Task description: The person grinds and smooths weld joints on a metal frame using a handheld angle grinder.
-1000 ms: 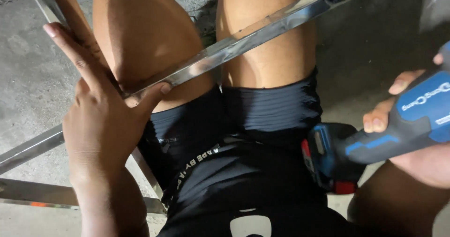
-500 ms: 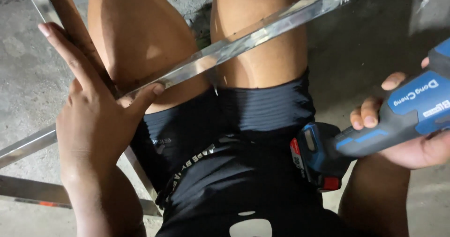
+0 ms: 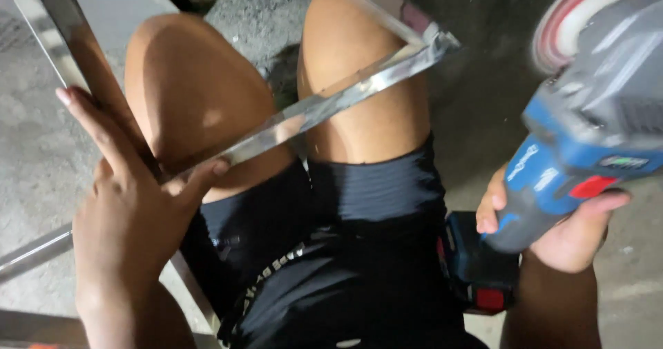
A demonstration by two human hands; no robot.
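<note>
My left hand (image 3: 128, 204) lies flat with fingers spread over the joint of a shiny metal frame (image 3: 324, 104), the thumb pressing on the bar that runs diagonally across my bare knees. My right hand (image 3: 563, 228) grips the blue and grey body of a cordless angle grinder (image 3: 587, 124). Its disc (image 3: 570, 21) is raised at the top right, blurred, away from the bar. The grinder's battery pack (image 3: 476, 266) sits by my right thigh.
I sit in black shorts (image 3: 345, 252) over a rough concrete floor (image 3: 34, 142). More metal bars of the frame run along the left edge (image 3: 52, 17) and lower left (image 3: 34, 252).
The right hand has lifted the grinder up and closer to the camera, bringing the disc into view at the top right. The left hand stays on the frame.
</note>
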